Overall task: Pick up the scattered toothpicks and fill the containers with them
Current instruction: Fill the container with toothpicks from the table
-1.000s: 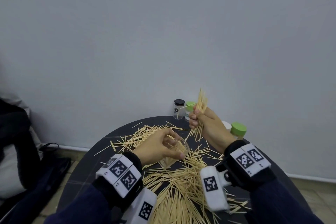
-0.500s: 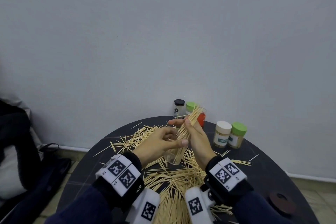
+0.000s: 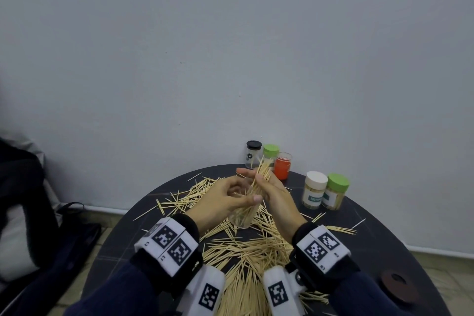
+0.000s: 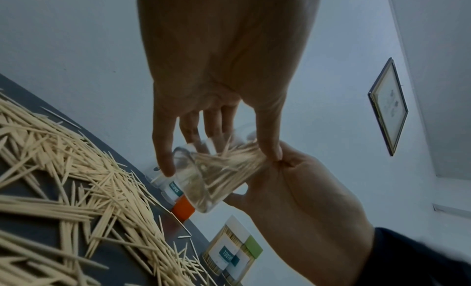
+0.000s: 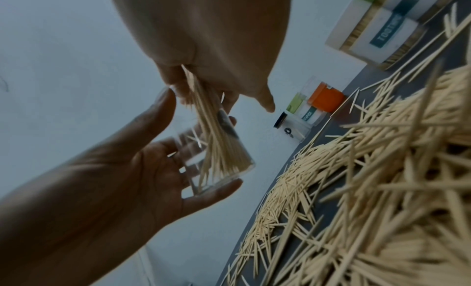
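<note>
My left hand (image 3: 225, 199) grips a clear plastic jar (image 3: 243, 215) and holds it tilted above the round black table (image 3: 372, 236). The same clear jar (image 4: 203, 177) (image 5: 216, 155) shows in both wrist views with toothpicks standing inside it. My right hand (image 3: 269, 187) pinches a bundle of toothpicks (image 3: 260, 177) whose lower ends reach into the jar's mouth; the bundle (image 5: 203, 109) fans out in the jar. A big heap of loose toothpicks (image 3: 246, 251) covers the table under and in front of both hands.
At the table's back stand a black-lidded clear jar (image 3: 253, 152), a green-lidded jar (image 3: 270, 154) and an orange jar (image 3: 283, 165). To the right stand a white-lidded jar (image 3: 315, 188) and a green-lidded jar (image 3: 336, 191), both filled. A brown disc (image 3: 397, 283) lies front right. A dark bag (image 3: 28, 213) sits left.
My right hand has brought the toothpick bundle down and left from above the table into the jar's mouth. My left hand has lifted and tilted the jar toward it.
</note>
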`<action>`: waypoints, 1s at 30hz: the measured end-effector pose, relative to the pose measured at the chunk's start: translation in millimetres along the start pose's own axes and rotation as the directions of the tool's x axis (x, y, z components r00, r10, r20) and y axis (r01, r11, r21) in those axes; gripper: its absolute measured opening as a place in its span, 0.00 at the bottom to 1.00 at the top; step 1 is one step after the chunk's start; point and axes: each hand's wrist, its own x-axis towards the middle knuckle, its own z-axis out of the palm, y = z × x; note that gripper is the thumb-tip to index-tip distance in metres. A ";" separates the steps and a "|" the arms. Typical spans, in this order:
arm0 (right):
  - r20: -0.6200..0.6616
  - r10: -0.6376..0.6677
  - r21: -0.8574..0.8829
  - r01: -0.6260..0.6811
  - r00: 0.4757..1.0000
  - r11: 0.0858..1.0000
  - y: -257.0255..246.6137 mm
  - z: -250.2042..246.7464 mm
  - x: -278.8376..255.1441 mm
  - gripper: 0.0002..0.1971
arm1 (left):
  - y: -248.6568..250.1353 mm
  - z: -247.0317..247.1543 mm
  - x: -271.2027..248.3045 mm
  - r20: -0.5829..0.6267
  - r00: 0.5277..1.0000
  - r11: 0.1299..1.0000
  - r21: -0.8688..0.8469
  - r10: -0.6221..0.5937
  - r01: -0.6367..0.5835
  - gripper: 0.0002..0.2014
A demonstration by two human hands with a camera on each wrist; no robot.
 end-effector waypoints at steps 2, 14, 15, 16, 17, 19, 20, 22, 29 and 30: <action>0.009 -0.004 0.015 0.004 1.000 1.000 -0.2 -0.2 0.1 0.17 | 1.5 0.8 -0.4 -0.007 1.000 1.000 0.002 0.001 -0.001 0.25; -0.079 -0.159 -0.019 0.158 0.984 0.987 -7.5 -6.1 2.2 0.16 | 3.6 1.6 -1.0 0.012 1.000 1.000 0.027 -0.001 0.001 0.22; -0.092 -0.171 -0.033 0.169 0.981 0.985 -6.5 -8.3 4.0 0.16 | 3.6 1.3 -1.3 0.013 1.000 0.999 0.037 -0.004 0.004 0.22; -0.105 -0.187 -0.046 0.183 0.977 0.982 -6.7 -10.2 5.6 0.16 | 3.3 1.0 -1.1 0.015 1.000 0.999 0.054 -0.007 0.006 0.22; -0.118 -0.204 -0.044 0.200 0.972 0.979 -7.7 -12.2 7.0 0.15 | 2.6 0.8 -1.2 0.018 1.000 0.997 0.074 -0.011 0.010 0.21; -0.135 -0.231 -0.015 0.231 0.963 0.973 -12.4 -15.4 8.7 0.14 | 1.5 0.8 -1.4 0.024 0.999 0.994 0.101 -0.033 0.031 0.21; -0.137 -0.239 0.002 0.242 0.961 0.970 -14.7 -17.0 8.9 0.14 | 0.8 0.8 -1.4 0.027 0.998 0.993 0.110 -0.048 0.045 0.20; -0.123 -0.253 0.017 0.257 0.960 0.966 -17.5 -19.2 8.4 0.14 | -0.8 1.0 -0.9 0.031 0.997 0.990 0.121 -0.071 0.067 0.18; 0.048 -0.216 -0.052 0.219 0.975 0.974 -9.1 -9.9 0.7 0.15 | -5.5 -2.3 1.8 -0.057 0.996 0.997 0.048 -0.063 0.066 0.28; 0.066 -0.215 -0.050 0.219 0.974 0.975 -9.0 -8.3 -0.1 0.14 | -5.0 -3.1 2.0 -0.066 0.996 0.997 0.042 -0.057 0.060 0.31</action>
